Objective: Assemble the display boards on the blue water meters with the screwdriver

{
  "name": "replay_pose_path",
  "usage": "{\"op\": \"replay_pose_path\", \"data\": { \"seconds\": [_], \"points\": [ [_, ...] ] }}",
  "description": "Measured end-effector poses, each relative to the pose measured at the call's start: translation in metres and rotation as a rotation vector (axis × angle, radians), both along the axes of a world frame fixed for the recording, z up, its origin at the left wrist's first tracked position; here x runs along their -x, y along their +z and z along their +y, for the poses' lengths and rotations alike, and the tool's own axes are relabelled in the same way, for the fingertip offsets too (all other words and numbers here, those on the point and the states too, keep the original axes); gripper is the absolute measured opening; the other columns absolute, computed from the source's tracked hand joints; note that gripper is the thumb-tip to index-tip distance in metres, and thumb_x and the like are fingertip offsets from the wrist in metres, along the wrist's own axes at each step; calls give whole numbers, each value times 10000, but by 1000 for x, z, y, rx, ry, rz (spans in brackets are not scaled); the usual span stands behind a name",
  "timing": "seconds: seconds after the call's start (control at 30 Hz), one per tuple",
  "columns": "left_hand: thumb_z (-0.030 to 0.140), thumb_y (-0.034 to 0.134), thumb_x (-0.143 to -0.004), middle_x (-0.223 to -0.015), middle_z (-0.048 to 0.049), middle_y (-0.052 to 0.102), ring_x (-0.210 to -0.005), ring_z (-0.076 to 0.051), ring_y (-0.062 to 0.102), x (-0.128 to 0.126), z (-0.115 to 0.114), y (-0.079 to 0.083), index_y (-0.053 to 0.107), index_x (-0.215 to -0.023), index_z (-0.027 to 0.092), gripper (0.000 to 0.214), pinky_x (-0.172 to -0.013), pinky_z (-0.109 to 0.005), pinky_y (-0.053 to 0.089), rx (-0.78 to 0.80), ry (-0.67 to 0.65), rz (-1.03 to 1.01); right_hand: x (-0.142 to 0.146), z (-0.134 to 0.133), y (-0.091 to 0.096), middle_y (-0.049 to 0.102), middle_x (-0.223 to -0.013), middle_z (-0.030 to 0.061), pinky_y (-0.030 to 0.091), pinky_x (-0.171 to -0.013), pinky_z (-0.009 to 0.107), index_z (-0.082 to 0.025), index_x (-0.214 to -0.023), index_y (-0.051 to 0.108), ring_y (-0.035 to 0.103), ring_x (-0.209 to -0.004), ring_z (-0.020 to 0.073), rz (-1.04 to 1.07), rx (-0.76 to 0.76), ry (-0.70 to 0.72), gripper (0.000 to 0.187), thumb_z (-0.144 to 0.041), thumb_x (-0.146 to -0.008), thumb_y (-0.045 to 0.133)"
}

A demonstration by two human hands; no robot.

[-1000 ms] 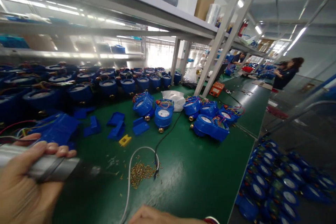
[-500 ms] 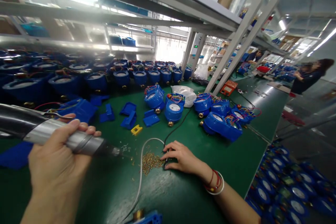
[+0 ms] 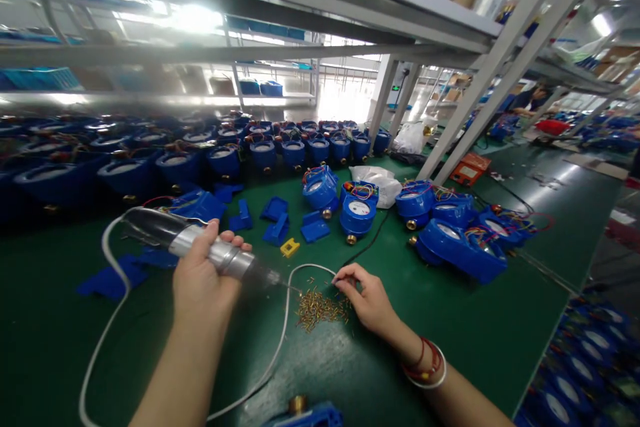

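My left hand (image 3: 207, 280) is wrapped round an electric screwdriver (image 3: 233, 260) with a silver and black body. Its thin bit points right, with the tip by a pile of small brass-coloured screws (image 3: 320, 310) on the green bench. My right hand (image 3: 367, 297) is pinched at the pile's upper right edge, closed on the screwdriver's cord (image 3: 287, 320). At its fingertips the white cord meets a black stretch (image 3: 367, 247) running back. At the bottom edge a blue meter housing (image 3: 315, 415) with a brass fitting (image 3: 297, 404) shows only in part.
Blue meters with wires (image 3: 359, 213) stand behind the screws, more (image 3: 460, 243) to the right and in rows (image 3: 125, 173) at back left. Blue plastic pieces (image 3: 315, 227) and a yellow part (image 3: 290, 247) lie mid-bench. Shelf posts (image 3: 480, 100) rise at right.
The screwdriver has come right and its bit tip has moved to the screws. My right hand's spread fingers have closed into a pinch, shifting the cord to the screws' far side. The view has turned left.
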State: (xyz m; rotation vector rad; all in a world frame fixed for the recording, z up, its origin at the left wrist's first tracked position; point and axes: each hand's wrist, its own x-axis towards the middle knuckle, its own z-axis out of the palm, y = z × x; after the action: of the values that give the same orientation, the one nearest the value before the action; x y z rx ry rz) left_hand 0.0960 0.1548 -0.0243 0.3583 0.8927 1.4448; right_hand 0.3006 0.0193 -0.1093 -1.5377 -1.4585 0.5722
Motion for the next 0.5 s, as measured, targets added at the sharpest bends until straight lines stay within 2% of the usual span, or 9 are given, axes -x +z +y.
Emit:
{"op": "replay_pose_path", "data": {
  "seconds": [0.1,0.3,0.4,0.5],
  "points": [
    [224,611,-755,-589,17,526,-516,-108,517,-2,3,-6,591,-794,163,75,-503,-249,497,12,-62,-12,4,6,-1,643,-818,32,470,-701,279,-178,-895,603,593,-749,160,111,-30,-69,158,-311,-898,517],
    [222,603,-740,-579,41,493,-482,-78,487,0,10,-14,565,-789,163,86,-490,-202,466,-6,-149,41,3,9,-7,656,-851,61,506,-700,305,-176,-889,589,616,-749,182,312,-46,-130,228,-402,-866,567],
    [228,631,-703,-573,49,498,-486,-86,504,6,14,-18,537,-754,173,120,-502,-212,477,-14,-188,173,2,8,-5,672,-851,65,500,-716,312,-173,-882,595,622,-761,184,385,-46,-142,228,-399,-854,593],
    [216,748,-599,-576,9,574,-479,-134,549,21,17,-26,583,-770,160,244,-470,-254,488,-4,-287,425,1,7,-2,700,-870,75,494,-760,325,-172,-886,591,640,-807,191,461,-46,-147,212,-379,-847,613]
  ]
}}
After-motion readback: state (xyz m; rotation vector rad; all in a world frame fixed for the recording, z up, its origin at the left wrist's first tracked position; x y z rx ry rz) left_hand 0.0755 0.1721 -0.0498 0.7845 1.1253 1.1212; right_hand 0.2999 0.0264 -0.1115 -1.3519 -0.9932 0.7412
